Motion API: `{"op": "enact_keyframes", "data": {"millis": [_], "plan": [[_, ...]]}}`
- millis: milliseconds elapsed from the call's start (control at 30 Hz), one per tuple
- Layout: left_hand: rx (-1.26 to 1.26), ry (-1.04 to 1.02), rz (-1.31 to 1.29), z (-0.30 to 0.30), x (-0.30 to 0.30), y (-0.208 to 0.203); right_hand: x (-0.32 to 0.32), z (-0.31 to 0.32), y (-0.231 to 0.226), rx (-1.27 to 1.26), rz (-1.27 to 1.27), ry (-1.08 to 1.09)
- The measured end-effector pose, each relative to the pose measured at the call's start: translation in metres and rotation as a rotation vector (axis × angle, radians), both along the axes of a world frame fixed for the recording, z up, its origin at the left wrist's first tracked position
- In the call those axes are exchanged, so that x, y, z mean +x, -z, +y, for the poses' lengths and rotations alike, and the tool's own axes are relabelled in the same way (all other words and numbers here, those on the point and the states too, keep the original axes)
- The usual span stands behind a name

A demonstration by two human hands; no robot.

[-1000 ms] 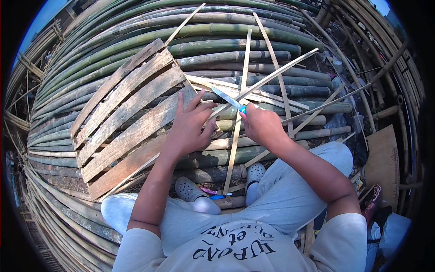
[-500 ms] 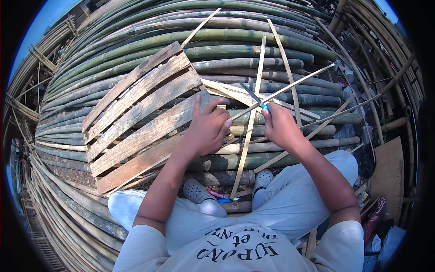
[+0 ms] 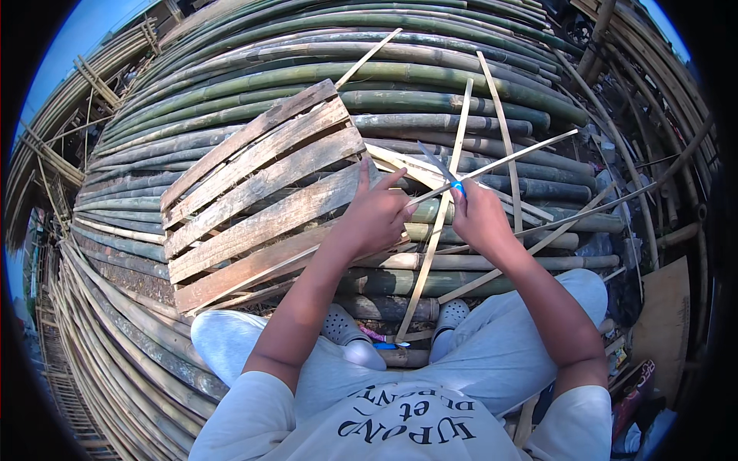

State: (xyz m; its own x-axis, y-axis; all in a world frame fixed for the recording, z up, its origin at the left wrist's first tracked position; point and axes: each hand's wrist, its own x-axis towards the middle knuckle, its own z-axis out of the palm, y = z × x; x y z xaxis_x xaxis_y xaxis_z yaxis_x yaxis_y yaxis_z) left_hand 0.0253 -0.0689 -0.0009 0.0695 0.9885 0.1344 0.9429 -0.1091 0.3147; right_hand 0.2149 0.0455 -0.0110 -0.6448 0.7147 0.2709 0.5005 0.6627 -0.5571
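My left hand (image 3: 377, 217) pinches the near end of a thin bamboo strip (image 3: 532, 150), with the index finger raised off it. The strip slants up to the right, past my right hand (image 3: 481, 220). That hand is closed round the blue handle of a knife (image 3: 437, 164), whose blade points up and left, crossing the strip. Whether the edge cuts into it I cannot make out. Under my hands, another pale strip (image 3: 424, 280) runs lengthwise away from my feet. Left of my left hand lies a slatted wooden panel (image 3: 265, 223).
Rows of green bamboo poles (image 3: 461, 71) cover the ground ahead, and more poles (image 3: 123, 338) lie at the left. More loose strips (image 3: 503, 127) rest across them. A brown board (image 3: 663, 330) leans at the right. A small blue object (image 3: 390, 346) lies between my shoes.
The whole view has shifted, so the surroundings sit farther right and slightly lower. Both hands keep their holds on the strip and knife. The strip's far end appears lower.
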Motion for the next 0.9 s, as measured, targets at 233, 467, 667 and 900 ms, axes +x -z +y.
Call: {"op": "enact_keyframes", "data": {"millis": [233,467,667,900], "plan": [[0.01,-0.022,-0.023,0.006,0.001,0.005,0.005,-0.002,0.004,0.043,-0.054,0.027],[-0.139,0.008,-0.145,0.015,0.001,-0.001,0.006,-0.017,0.001,0.023,-0.149,-0.029],[-0.106,-0.011,-0.151,0.018,0.0,0.008,-0.002,-0.015,0.006,0.024,-0.257,-0.037],[-0.1,0.031,-0.161,0.02,-0.003,0.009,0.0,-0.002,0.02,0.305,-0.332,-0.108]]}}
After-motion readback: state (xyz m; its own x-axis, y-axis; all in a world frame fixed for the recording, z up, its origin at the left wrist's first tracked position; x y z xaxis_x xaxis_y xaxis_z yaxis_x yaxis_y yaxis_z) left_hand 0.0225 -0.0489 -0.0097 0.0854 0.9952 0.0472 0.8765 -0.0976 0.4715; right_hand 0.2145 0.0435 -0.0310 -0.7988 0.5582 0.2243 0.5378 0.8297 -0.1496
